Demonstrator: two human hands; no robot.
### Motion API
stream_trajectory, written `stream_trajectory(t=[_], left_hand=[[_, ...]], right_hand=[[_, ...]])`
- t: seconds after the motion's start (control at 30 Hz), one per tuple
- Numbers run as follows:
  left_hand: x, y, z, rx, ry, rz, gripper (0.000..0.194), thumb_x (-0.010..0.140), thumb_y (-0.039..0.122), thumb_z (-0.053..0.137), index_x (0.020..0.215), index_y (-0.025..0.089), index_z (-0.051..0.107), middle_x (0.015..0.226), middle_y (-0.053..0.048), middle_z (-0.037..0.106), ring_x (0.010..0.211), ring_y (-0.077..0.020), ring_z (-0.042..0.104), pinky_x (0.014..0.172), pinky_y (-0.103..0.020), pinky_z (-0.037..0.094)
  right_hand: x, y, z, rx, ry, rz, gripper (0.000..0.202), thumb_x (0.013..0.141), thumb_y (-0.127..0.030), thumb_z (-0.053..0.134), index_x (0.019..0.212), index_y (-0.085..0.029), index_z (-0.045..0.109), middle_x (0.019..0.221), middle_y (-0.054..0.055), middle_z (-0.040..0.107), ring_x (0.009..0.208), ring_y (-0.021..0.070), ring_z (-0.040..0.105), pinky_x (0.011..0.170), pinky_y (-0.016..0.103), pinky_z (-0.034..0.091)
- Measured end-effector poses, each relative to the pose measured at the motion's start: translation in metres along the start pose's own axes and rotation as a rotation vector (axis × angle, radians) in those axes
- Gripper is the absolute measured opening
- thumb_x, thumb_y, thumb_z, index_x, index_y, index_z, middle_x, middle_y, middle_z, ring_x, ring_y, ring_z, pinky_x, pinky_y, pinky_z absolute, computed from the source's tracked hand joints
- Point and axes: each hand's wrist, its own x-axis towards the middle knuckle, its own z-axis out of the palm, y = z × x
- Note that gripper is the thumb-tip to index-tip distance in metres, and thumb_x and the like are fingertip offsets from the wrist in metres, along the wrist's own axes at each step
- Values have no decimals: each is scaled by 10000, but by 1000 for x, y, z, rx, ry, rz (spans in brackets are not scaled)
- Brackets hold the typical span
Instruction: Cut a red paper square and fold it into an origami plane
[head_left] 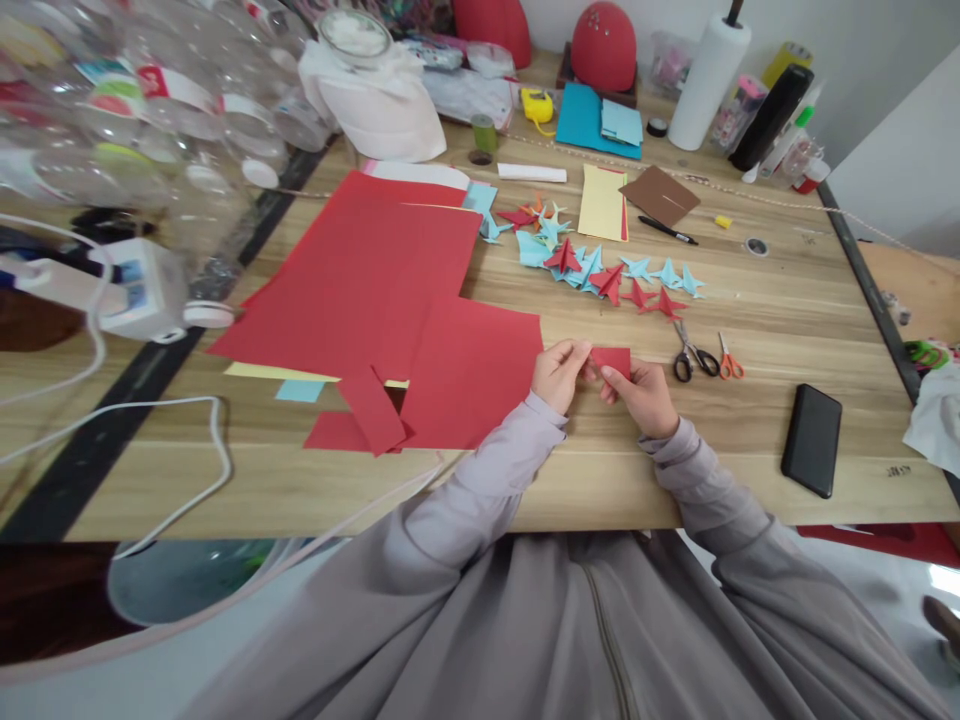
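A small red paper piece [613, 359] is held between my two hands above the table's near middle. My left hand [559, 374] pinches its left end, and my right hand [646, 396] grips its right side with the thumb on top. Large red sheets [382, 270] lie to the left, with a red square sheet [480, 375] beside my left hand and red strips [373, 408] at their lower edge. Beyond my hands sit several folded red paper figures [607, 283] and light blue ones [668, 273]. Black-handled scissors [694, 355] and small orange scissors [728, 360] lie right of my right hand.
A black phone [812, 440] lies at the right. Plastic bottles [202, 200] and a white power strip [146, 290] crowd the left. Yellow paper [602, 202], brown paper [662, 195], a black pen [667, 230] and a white roll [709, 85] are farther back.
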Motion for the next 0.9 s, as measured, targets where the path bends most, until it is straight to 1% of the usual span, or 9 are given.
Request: stream_trajectory(t=[0.07, 0.13, 0.27, 0.4, 0.47, 0.57, 0.67, 0.77, 0.9], left_hand=[[0, -1, 1, -16, -1, -29, 358, 637, 468, 752, 590, 161, 573, 486, 18, 563, 456, -90, 502, 500, -228, 398], [0, -1, 1, -26, 1, -60, 342, 583, 419, 796, 583, 159, 573, 466, 21, 559, 438, -89, 497, 480, -225, 384], [0, 1, -2, -47, -13, -88, 330, 614, 396, 774, 520, 156, 569, 446, 11, 551, 426, -90, 493, 478, -234, 388], [-1, 4, -2, -31, -16, -113, 349, 671, 432, 722, 510, 152, 590, 448, 7, 545, 424, -88, 483, 465, -232, 376], [-2, 4, -1, -8, -14, -96, 355, 679, 441, 715, 518, 150, 593, 451, 7, 548, 429, -87, 486, 472, -230, 382], [-2, 1, 0, 6, -4, -56, 335, 630, 432, 761, 562, 148, 598, 472, 14, 560, 452, -88, 499, 489, -225, 394], [-1, -2, 0, 11, -30, -62, 341, 554, 413, 812, 575, 147, 599, 483, 27, 553, 458, -84, 491, 479, -218, 380], [-1, 0, -1, 43, -47, -70, 353, 583, 421, 793, 508, 145, 586, 458, 17, 544, 448, -82, 478, 474, -219, 375], [0, 4, -2, -34, -55, -124, 362, 613, 446, 765, 496, 154, 587, 456, 9, 555, 440, -86, 489, 473, -223, 403]], right_hand=[[1, 0, 0, 30, 4, 6, 411, 693, -564, 682, 679, -157, 621, 506, -8, 623, 413, 81, 517, 438, 220, 446], [1, 1, 0, 59, -16, 20, 400, 684, -550, 697, 683, -156, 624, 511, -9, 624, 421, 82, 522, 445, 221, 450], [1, 0, 0, 71, -60, 36, 375, 668, -518, 725, 678, -155, 630, 527, -8, 629, 435, 83, 527, 458, 223, 458], [0, -2, 1, 60, -64, 23, 369, 669, -510, 726, 669, -154, 629, 518, -9, 623, 424, 82, 521, 447, 222, 450], [0, -1, 1, 68, -51, 20, 367, 665, -505, 730, 663, -153, 626, 510, -11, 619, 417, 80, 516, 440, 220, 445], [0, 1, 1, 89, -22, 15, 367, 658, -502, 736, 670, -152, 627, 506, -14, 619, 413, 79, 514, 436, 217, 439], [1, 3, 0, 88, -19, 25, 384, 646, -518, 737, 672, -151, 627, 505, -11, 621, 417, 83, 518, 439, 221, 441], [0, 3, 0, 80, -28, 41, 392, 644, -528, 735, 657, -153, 622, 500, -10, 617, 409, 85, 509, 432, 225, 435], [-1, 2, 0, 44, -26, 15, 379, 697, -537, 690, 683, -164, 623, 518, -13, 606, 429, 87, 503, 441, 226, 430]])
